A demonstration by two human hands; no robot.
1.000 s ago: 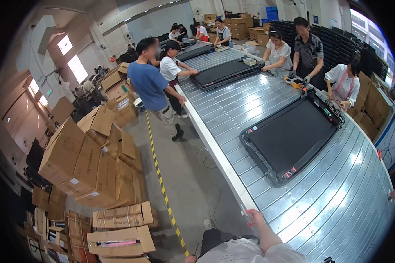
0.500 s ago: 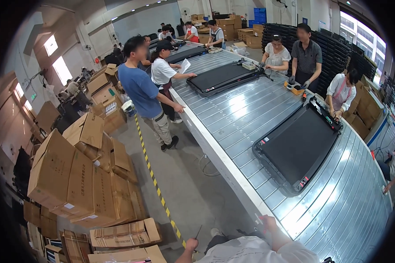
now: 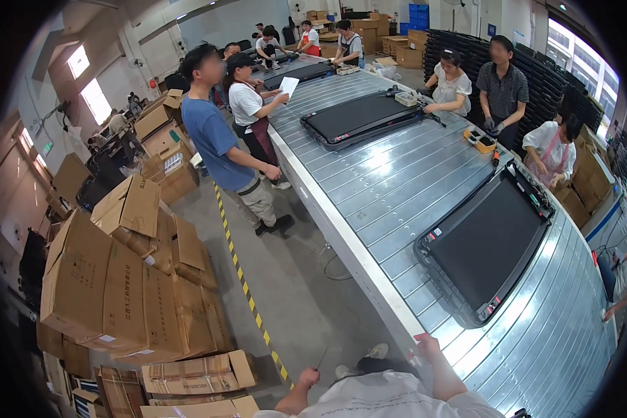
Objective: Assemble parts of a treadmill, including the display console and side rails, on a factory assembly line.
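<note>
My left hand (image 3: pixel 308 378) hangs low beside the conveyor, closed around a thin dark rod-like tool (image 3: pixel 322 359) that points up. My right hand (image 3: pixel 430 346) rests on the near metal edge of the long slatted conveyor table (image 3: pixel 369 209), fingers on the rim; I cannot see whether it holds anything. The nearest large flat black machine deck (image 3: pixel 491 244) lies on the conveyor up and to the right of my right hand. A second black deck (image 3: pixel 359 118) lies farther along.
Stacked brown cardboard boxes (image 3: pixel 111 292) fill the floor on my left, past a yellow-black floor stripe (image 3: pixel 247 292). A person in a blue shirt (image 3: pixel 212 139) and another holding paper stand at the conveyor's near side. Several workers sit along the far side.
My view has swung toward the floor and boxes, so the conveyor sits farther right. My left hand with the tool has come into sight. My right hand stays on the conveyor edge.
</note>
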